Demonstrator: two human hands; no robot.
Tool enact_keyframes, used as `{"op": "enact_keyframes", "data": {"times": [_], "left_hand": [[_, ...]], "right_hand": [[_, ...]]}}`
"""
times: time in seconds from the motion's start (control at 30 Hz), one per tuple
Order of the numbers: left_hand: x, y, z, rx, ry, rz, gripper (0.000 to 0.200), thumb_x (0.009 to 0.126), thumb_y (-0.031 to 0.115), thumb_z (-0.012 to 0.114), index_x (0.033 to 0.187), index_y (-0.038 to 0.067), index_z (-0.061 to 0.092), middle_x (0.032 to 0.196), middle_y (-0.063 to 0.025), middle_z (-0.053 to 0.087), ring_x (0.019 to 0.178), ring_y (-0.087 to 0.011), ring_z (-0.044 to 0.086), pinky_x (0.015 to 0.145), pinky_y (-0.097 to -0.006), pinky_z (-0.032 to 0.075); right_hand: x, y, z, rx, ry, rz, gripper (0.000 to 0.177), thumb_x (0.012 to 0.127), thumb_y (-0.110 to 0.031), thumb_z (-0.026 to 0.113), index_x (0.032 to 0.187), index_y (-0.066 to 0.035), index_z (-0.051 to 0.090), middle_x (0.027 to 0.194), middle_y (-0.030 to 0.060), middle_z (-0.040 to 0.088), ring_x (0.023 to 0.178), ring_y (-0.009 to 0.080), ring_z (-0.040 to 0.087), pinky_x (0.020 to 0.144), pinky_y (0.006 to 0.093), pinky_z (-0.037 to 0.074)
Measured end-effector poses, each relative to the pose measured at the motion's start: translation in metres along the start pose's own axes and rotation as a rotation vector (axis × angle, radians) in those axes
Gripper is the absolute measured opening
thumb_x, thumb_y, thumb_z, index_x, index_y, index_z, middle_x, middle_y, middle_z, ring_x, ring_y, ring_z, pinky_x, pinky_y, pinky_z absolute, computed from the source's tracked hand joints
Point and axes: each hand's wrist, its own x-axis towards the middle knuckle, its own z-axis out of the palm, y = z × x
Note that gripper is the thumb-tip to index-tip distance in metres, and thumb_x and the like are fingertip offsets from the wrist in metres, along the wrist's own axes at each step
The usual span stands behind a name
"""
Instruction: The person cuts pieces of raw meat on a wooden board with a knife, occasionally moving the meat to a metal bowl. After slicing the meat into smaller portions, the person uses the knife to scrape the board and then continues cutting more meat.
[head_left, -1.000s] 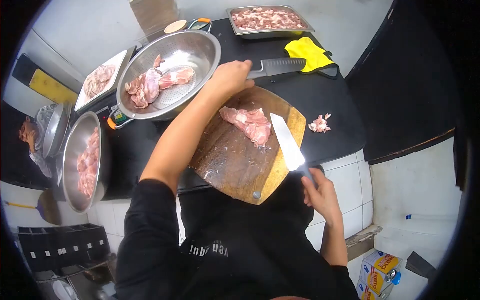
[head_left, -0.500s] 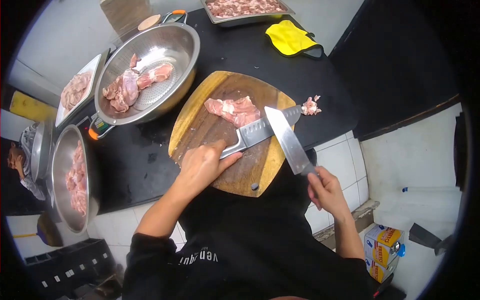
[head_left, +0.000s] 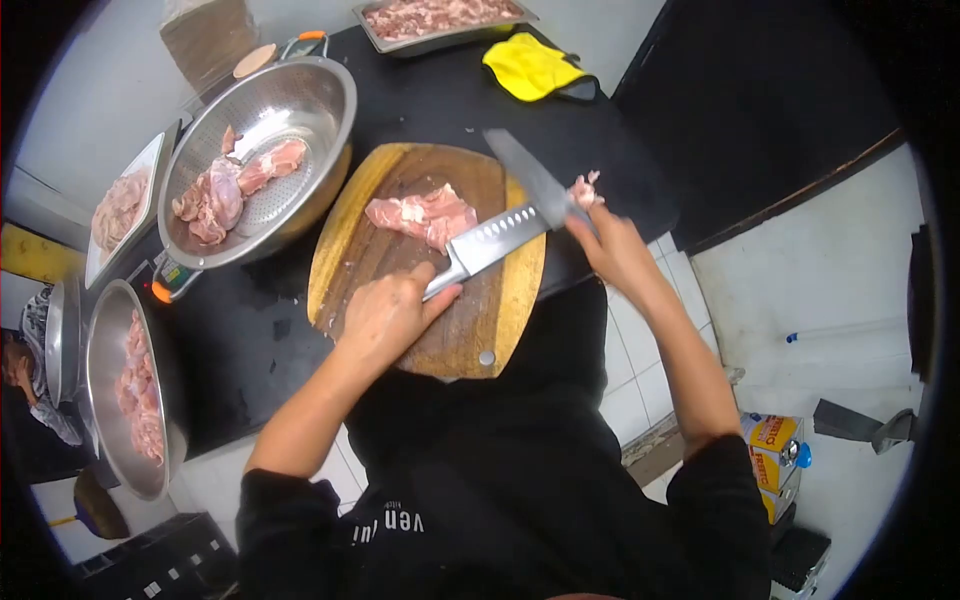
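Note:
My left hand (head_left: pixel 383 315) is closed round the handle of a wide knife with dimples along its blade (head_left: pixel 490 240). That knife lies slantwise over the wooden cutting board (head_left: pixel 420 345), its tip beyond the right edge. In my closed right hand (head_left: pixel 615 252) is a second kitchen knife (head_left: pixel 523 172), blurred, its blade pointing up and to the left. Near its handle end this blade crosses the tip of the dimpled one. On the board, just past the left knife, rests a piece of raw meat (head_left: pixel 425 215). A small heap of trimmings (head_left: pixel 585 188) sits on the table beyond my right hand.
Left of the board stands a steel colander (head_left: pixel 345 110) with raw meat, and a steel bowl (head_left: pixel 105 400) of meat is nearer. A white tray (head_left: pixel 150 185), a metal pan (head_left: pixel 440 40) of cut meat and a yellow cloth (head_left: pixel 530 68) lie farther back. A person (head_left: pixel 40 370) is at far left.
My right hand has moved forward with its knife, sliding the crossing toward the handle end of that blade. My left hand keeps its grip. The whole view has shifted, so the table appears farther left.

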Motion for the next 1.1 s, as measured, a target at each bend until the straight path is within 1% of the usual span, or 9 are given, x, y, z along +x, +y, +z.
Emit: {"op": "enact_keyframes", "data": {"times": [0.17, 0.3, 0.37, 0.5, 0.63, 0.73, 0.9, 0.97, 1.1], "left_hand": [[-0.002, -0.005, -0.005, -0.067, -0.021, -0.03, 0.044, 0.097, 0.049, 0.066, 0.089, 0.006, 0.064, 0.075, -0.0208, 0.072, 0.073, -0.0414, 0.072, 0.063, -0.0512, 0.056], [0.001, -0.005, -0.005, -0.027, -0.02, -0.02, 0.043, 0.097, 0.049, 0.065, 0.09, 0.007, 0.064, 0.075, -0.0206, 0.072, 0.072, -0.041, 0.072, 0.063, -0.0509, 0.057], [-0.001, -0.004, -0.004, -0.025, -0.013, -0.03, 0.043, 0.097, 0.05, 0.065, 0.09, 0.007, 0.064, 0.075, -0.0205, 0.072, 0.072, -0.0408, 0.072, 0.063, -0.0508, 0.057], [-0.003, -0.003, -0.005, -0.049, 0.013, -0.024, 0.042, 0.098, 0.05, 0.064, 0.092, 0.008, 0.066, 0.076, -0.0196, 0.072, 0.072, -0.0398, 0.072, 0.063, -0.0504, 0.057], [0.0, -0.008, -0.005, -0.106, -0.055, -0.059, 0.044, 0.097, 0.053, 0.063, 0.101, 0.01, 0.068, 0.077, -0.022, 0.072, 0.074, -0.0421, 0.072, 0.065, -0.0531, 0.057], [-0.001, -0.011, -0.002, -0.132, -0.032, -0.021, 0.043, 0.098, 0.052, 0.063, 0.098, 0.009, 0.067, 0.075, -0.0219, 0.071, 0.074, -0.0421, 0.072, 0.065, -0.0538, 0.057], [-0.001, -0.01, -0.003, -0.082, -0.04, -0.038, 0.044, 0.098, 0.052, 0.063, 0.095, 0.008, 0.067, 0.076, -0.0214, 0.071, 0.076, -0.0423, 0.072, 0.066, -0.0539, 0.056], [-0.002, -0.008, -0.004, -0.08, -0.028, -0.023, 0.044, 0.098, 0.051, 0.063, 0.094, 0.008, 0.067, 0.076, -0.0214, 0.071, 0.077, -0.0424, 0.072, 0.066, -0.0539, 0.056], [-0.003, -0.007, -0.003, -0.102, -0.025, -0.094, 0.044, 0.098, 0.051, 0.064, 0.094, 0.007, 0.067, 0.077, -0.0223, 0.071, 0.078, -0.0433, 0.071, 0.067, -0.0538, 0.056]], "right_hand": [[-0.112, -0.005, -0.019, 0.057, -0.321, 0.2, 0.038, 0.106, -0.035, 0.06, 0.094, 0.001, 0.056, 0.079, 0.034, 0.065, 0.082, 0.0539, 0.067, 0.069, 0.056, 0.05], [-0.058, 0.013, 0.021, -0.006, -0.033, -0.043, 0.037, 0.106, -0.035, 0.059, 0.098, 0.001, 0.055, 0.079, 0.0339, 0.066, 0.081, 0.0548, 0.065, 0.067, 0.0565, 0.051], [-0.001, 0.003, 0.019, -0.014, -0.057, 0.052, 0.041, 0.106, -0.035, 0.057, 0.097, 0.005, 0.057, 0.081, 0.0346, 0.066, 0.081, 0.0552, 0.065, 0.071, 0.058, 0.052], [0.017, 0.018, 0.017, -0.037, 0.154, -0.276, 0.039, 0.105, -0.032, 0.06, 0.097, 0.005, 0.06, 0.094, 0.0357, 0.067, 0.091, 0.0562, 0.064, 0.075, 0.059, 0.051], [-0.1, -0.007, -0.013, 0.002, -0.257, 0.059, 0.038, 0.105, -0.034, 0.061, 0.1, 0.003, 0.059, 0.087, 0.0368, 0.065, 0.09, 0.0562, 0.064, 0.069, 0.0587, 0.049], [-0.087, 0.001, -0.003, -0.088, -0.228, 0.098, 0.037, 0.105, -0.033, 0.061, 0.1, 0.003, 0.058, 0.084, 0.0366, 0.064, 0.086, 0.056, 0.064, 0.066, 0.0591, 0.049], [0.04, 0.015, 0.035, -0.2, 0.14, -0.173, 0.04, 0.105, -0.033, 0.058, 0.099, 0.007, 0.06, 0.086, 0.0359, 0.067, 0.086, 0.055, 0.066, 0.073, 0.0586, 0.052], [0.04, 0.001, 0.011, -0.207, 0.051, -0.015, 0.04, 0.105, -0.033, 0.058, 0.099, 0.006, 0.061, 0.087, 0.0359, 0.067, 0.088, 0.0551, 0.066, 0.074, 0.0574, 0.053], [-0.068, -0.007, -0.016, 0.01, -0.17, 0.089, 0.041, 0.105, -0.036, 0.06, 0.097, 0.004, 0.061, 0.084, 0.0358, 0.067, 0.088, 0.0548, 0.066, 0.075, 0.0566, 0.052]]}}
